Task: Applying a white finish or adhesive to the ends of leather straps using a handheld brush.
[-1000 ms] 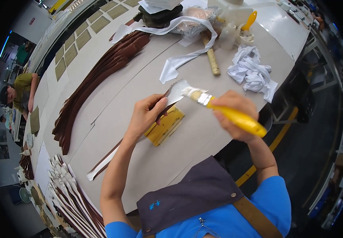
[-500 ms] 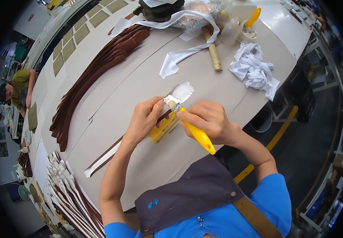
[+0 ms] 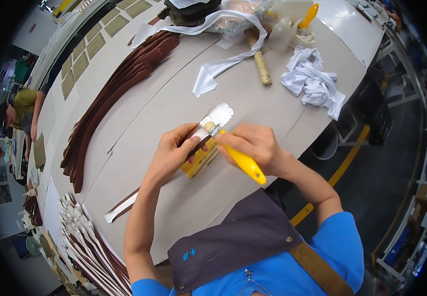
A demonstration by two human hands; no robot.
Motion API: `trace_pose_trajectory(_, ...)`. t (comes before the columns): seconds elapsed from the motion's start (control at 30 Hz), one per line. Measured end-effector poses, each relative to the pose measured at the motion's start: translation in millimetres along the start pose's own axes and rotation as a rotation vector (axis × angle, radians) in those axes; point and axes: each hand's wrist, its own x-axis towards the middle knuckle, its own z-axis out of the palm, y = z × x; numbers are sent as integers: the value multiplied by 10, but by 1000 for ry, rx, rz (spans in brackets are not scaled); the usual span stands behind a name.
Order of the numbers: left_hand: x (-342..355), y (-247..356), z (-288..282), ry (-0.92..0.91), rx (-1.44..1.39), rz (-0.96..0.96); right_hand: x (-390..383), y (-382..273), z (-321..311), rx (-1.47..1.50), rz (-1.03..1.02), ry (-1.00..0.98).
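A brush with a yellow handle (image 3: pixel 245 164) is gripped in my right hand (image 3: pixel 260 143). Its bristles, coated in white paste, press on the scalloped, white-covered end of a brown strip (image 3: pixel 221 114). My left hand (image 3: pixel 170 150) pinches that strip just behind the end, thumb on top. The strip's tail, with a white band along it, passes beneath my left forearm and rests on the table. Under the strip, between both hands, stands a small yellow block (image 3: pixel 197 165), partly hidden.
Brown strips (image 3: pixel 115 93) lie fanned on the table (image 3: pixel 144 138) at left; white-coated ones (image 3: pixel 82 232) lie nearer. Ahead are a white ribbon (image 3: pixel 206 81), a stick (image 3: pixel 261 66), crumpled white cloth (image 3: pixel 312 81) and a container with another yellow brush (image 3: pixel 310 17). A person (image 3: pixel 23 108) works at far left.
The brush has moved slightly left along the white-coated end. My left hand has shifted a little left and down, showing more of the coated strip. The whole view has tilted slightly.
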Motion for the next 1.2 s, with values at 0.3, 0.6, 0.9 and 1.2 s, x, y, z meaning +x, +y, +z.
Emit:
trace_pose_trajectory(0.3, -30, 8, 3, -12, -74, -3, -5, 156, -140, -19, 73, 48)
trace_pose_trajectory(0.6, -57, -5, 23, 35, -80, -18, 28, 174, -299, -44, 123, 128)
trace_pose_trajectory(0.9, -75, -34, 35, 42, -67, 12, 11, 32, -127, 16, 18, 54)
trace_pose_trajectory(1.2, -115, -89, 2, -24, -136, 63, 7, 128, -263, 28, 104, 93)
